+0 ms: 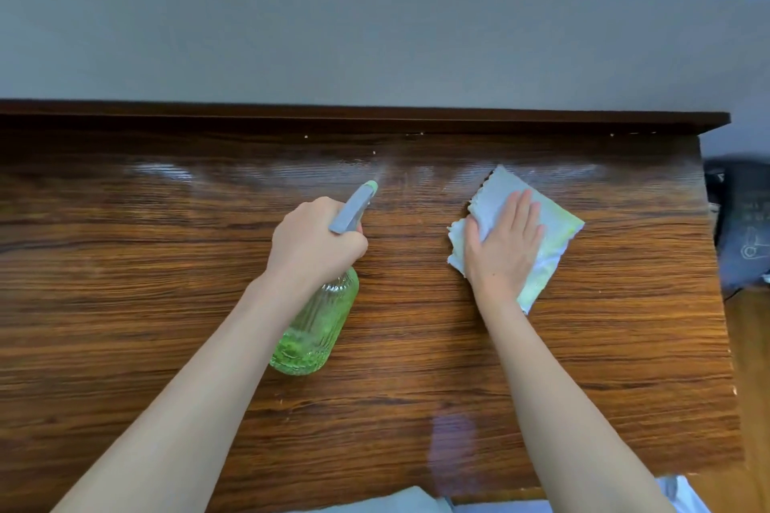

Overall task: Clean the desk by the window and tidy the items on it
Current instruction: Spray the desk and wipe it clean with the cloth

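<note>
Your left hand [310,239] grips a green spray bottle [316,325] at frame centre, nozzle aimed toward the top. Your right hand [506,239] lies flat, fingers spread, pressing a pale cloth [554,229] onto the wooden desk [125,283], centre right.

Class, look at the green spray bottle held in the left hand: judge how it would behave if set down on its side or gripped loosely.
The spray bottle looks round, so on its side it would probably roll. Its clear ribbed wall suggests glass: likely stiff and breakable. It seems only part full, so fairly light.
</note>
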A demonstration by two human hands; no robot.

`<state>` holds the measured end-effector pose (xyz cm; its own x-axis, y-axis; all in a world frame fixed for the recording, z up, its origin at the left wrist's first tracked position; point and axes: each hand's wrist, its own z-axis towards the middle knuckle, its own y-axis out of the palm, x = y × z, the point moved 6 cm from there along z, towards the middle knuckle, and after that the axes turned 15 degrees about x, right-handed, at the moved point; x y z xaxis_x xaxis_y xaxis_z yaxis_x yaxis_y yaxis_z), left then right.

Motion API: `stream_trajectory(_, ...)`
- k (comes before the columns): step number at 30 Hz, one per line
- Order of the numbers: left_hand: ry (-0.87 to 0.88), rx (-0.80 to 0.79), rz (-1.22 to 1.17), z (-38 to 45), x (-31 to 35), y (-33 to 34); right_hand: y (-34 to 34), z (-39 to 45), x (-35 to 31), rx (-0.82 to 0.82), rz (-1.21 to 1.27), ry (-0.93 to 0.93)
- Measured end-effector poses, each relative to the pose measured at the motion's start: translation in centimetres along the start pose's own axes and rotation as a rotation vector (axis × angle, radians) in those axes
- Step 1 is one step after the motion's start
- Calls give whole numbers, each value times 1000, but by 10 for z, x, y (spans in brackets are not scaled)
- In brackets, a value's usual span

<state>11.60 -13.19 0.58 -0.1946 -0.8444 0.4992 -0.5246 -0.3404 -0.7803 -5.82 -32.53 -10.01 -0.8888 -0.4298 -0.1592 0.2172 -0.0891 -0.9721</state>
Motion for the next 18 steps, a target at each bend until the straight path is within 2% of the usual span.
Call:
stream_trajectory(3,-14,8,-45,-5,-6,-9,3,24,-2,47,67,34)
stream_trajectory(7,-26,-16,-107,-23,-31,-27,1,45,-8,158,307,233)
stream_trajectory(9,-20,-7,-103,-33,-46,-36,2,51,-22,177,363,252)
stream_trajectory(15,-26,-5,-60,-51,-77,-44,13,43,-114,135,437,171)
stream_trajectory(18,-52,14,-89,-54,-90,-51,17,8,-174,94,526,-76)
